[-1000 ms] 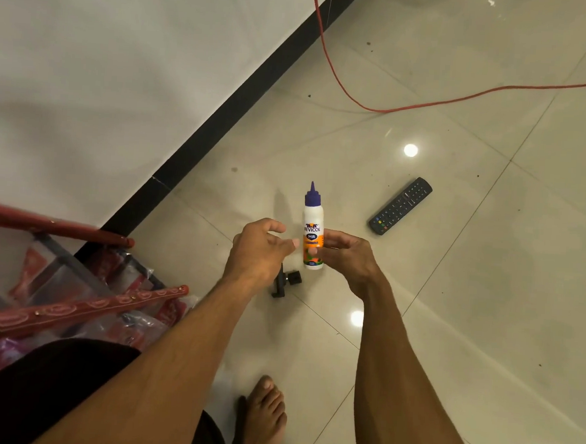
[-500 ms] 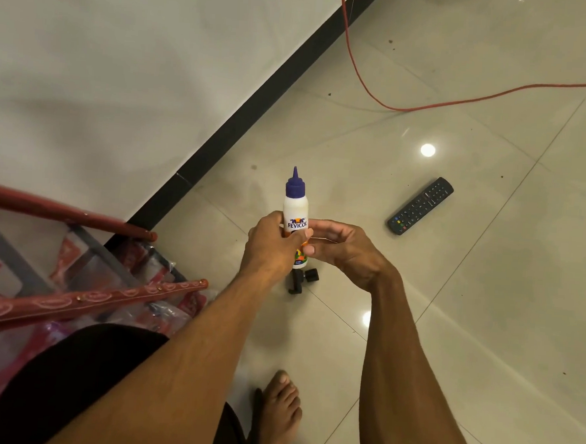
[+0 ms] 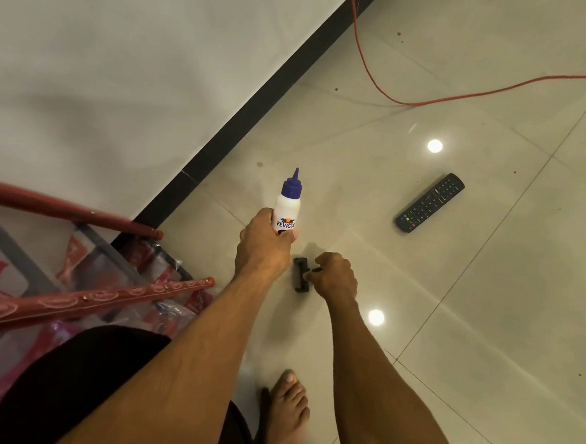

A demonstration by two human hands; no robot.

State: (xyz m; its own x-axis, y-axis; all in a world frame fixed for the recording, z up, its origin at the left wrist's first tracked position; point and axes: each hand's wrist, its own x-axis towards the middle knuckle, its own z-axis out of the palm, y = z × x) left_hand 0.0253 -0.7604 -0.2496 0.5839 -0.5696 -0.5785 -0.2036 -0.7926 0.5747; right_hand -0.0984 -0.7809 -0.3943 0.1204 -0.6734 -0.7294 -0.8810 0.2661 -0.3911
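Handover done: 0.5 s ago both hands were on the glue bottle (image 3: 286, 211). Now only the left hand (image 3: 265, 251) has it, fingers wrapped round the lower body, blue nozzle cap on and pointing away from the person. The bottle is held in the air above the floor (image 3: 485, 302), not far from the black skirting.

The right hand (image 3: 335, 276) has let go and dropped to the black bracket (image 3: 301, 276), which lies on the tiles just below the bottle. Its fingers are curled, with the tips pinching a small stub on the bracket's right side (the part is small and dark, so I can't tell if it's lifted yet). It looks flat on the floor.

My read: the bottle is parked in 1 hand so the other can fetch the part to be glued. The cap isn't off, so no glue until that's dealt with.

The remote (image 3: 430, 202) and red cable (image 3: 429, 101) lie well apart and aren't involved. Bare foot (image 3: 288, 413) near the bottom edge, red frame (image 3: 84, 300) at left.
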